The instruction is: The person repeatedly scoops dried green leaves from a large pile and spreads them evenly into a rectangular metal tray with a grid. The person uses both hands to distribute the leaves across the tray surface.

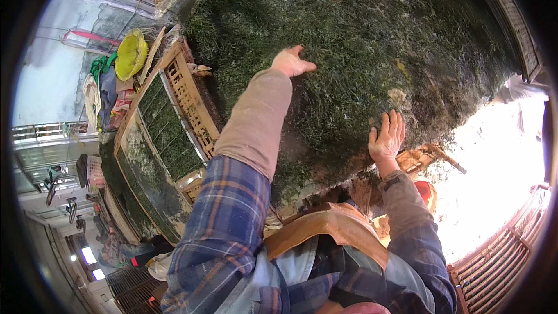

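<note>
A broad layer of dark green, thin, shredded-looking leaves (343, 75) spreads in front of me, with a few yellowish bits in it. My left hand (293, 62) reaches far over it, thumb and fingers apart, close to or touching the leaves. Its fingertips are partly hidden from view. Nearer to me and to the right, my right hand (387, 139) lies with fingers stretched out at the near part of the layer. Neither hand shows anything held. Brown sleeve covers sit over my plaid sleeves, and a brown apron (325, 229) covers my front.
Left stands a wooden-framed unit (189, 102) with a slatted side and more green leaves. Beyond it are a yellow hat-like object (131, 55) and hanging cloths (104, 90). A slatted wooden rack (505, 267) stands lower right; a red-orange round object (427, 192) is beside my right forearm.
</note>
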### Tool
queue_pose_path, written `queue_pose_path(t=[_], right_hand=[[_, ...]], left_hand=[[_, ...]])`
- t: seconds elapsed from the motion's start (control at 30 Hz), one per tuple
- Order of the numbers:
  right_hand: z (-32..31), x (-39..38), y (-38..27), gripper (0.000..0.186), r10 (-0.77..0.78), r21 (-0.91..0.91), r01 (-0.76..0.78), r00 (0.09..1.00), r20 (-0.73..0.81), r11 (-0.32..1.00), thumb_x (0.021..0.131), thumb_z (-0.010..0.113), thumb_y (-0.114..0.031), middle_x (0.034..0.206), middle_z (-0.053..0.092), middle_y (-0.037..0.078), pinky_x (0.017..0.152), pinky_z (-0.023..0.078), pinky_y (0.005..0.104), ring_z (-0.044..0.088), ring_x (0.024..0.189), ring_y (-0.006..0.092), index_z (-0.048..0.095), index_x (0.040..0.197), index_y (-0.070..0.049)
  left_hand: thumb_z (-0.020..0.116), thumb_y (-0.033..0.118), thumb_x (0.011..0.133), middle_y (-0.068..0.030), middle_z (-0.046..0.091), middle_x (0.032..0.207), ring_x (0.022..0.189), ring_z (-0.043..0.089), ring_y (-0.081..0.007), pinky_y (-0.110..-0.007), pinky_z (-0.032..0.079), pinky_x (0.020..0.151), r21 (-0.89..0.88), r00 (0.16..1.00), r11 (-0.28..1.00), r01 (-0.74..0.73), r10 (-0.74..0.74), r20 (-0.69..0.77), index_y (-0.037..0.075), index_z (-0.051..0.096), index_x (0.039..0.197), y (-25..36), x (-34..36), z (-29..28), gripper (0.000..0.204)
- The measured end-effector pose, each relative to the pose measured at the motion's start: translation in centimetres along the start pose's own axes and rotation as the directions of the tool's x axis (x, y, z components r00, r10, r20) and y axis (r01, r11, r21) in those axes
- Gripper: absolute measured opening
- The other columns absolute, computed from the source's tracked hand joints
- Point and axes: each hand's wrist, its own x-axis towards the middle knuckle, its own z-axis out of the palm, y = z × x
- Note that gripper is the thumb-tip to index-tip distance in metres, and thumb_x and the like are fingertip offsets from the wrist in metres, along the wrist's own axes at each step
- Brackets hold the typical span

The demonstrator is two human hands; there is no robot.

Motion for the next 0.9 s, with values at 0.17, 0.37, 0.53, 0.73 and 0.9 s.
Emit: queue_pose_path(t=[0.17, 0.37, 0.53, 0.73, 0.9], right_hand=[[0.0, -0.1, 0.0, 0.059, -0.014, 0.01, 0.014, 0.999, -0.032, 1.0, 0.088, 0.064, -0.027, 0.155, 0.045, 0.02, 0.124, 0.022, 0.0548, 0.034, 0.149, 0.0407, 0.055, 0.14, 0.0], [0.0, -0.1, -0.2, 0.059, -0.009, -0.015, 0.008, 1.0, -0.029, 1.0, 0.088, 0.064, -0.027, 0.155, 0.045, 0.019, 0.123, 0.022, 0.0544, 0.035, 0.149, 0.0389, 0.055, 0.141, -0.004], [0.1, 0.0, -0.3, 0.06, -0.012, -0.039, 0.012, 1.0, -0.017, 0.999, 0.088, 0.063, -0.029, 0.156, 0.044, 0.018, 0.124, 0.021, 0.0539, 0.034, 0.149, 0.0384, 0.055, 0.141, -0.004], [0.0, 0.1, -0.4, 0.061, 0.016, -0.04, -0.015, 1.0, 0.021, 0.999, 0.088, 0.063, -0.029, 0.158, 0.043, 0.018, 0.125, 0.02, 0.0541, 0.033, 0.15, 0.0378, 0.054, 0.143, -0.004], [0.1, 0.0, -0.2, 0.061, 0.015, -0.041, -0.014, 0.999, 0.032, 0.999, 0.087, 0.063, -0.028, 0.157, 0.042, 0.019, 0.125, 0.02, 0.0547, 0.032, 0.15, 0.039, 0.054, 0.143, -0.003]], left_hand=[[0.077, 0.021, 0.079, -0.0193, 0.069, 0.127, 0.114, 0.068, -0.0297, -0.036, 0.052, 0.103, -0.24, 0.987, 0.964, -0.11, 0.079, -0.138, -0.001, 0.057, 0.143, -0.3, -1.3, -3.4, 0.07], [0.068, 0.006, 0.087, -0.0155, 0.069, 0.126, 0.113, 0.067, -0.0253, -0.037, 0.055, 0.098, -0.724, 0.882, 0.509, -0.465, 0.198, -0.427, 0.004, 0.054, 0.144, 0.5, -6.5, -17.5, 0.059], [0.061, -0.001, 0.093, -0.0107, 0.07, 0.123, 0.115, 0.066, -0.0264, -0.038, 0.055, 0.101, 0.199, 0.843, 0.894, -0.401, 0.445, -0.303, 0.004, 0.06, 0.136, -2.2, -3.1, -20.2, 0.044], [0.069, 0.006, 0.094, -0.0104, 0.056, 0.151, 0.142, 0.05, -0.0246, -0.049, 0.04, 0.12, -0.488, 0.899, 0.82, -0.299, 0.414, 0.145, 0.016, 0.052, 0.15, 1.2, -3.8, -7.1, 0.059], [0.089, 0.048, 0.068, -0.0208, -0.002, 0.173, 0.153, 0.014, -0.0568, -0.057, 0.032, 0.122, 0.228, 0.951, 0.929, -0.29, 0.254, 0.174, 0.04, 0.037, 0.16, 8.1, -2.2, 2.5, 0.106]])
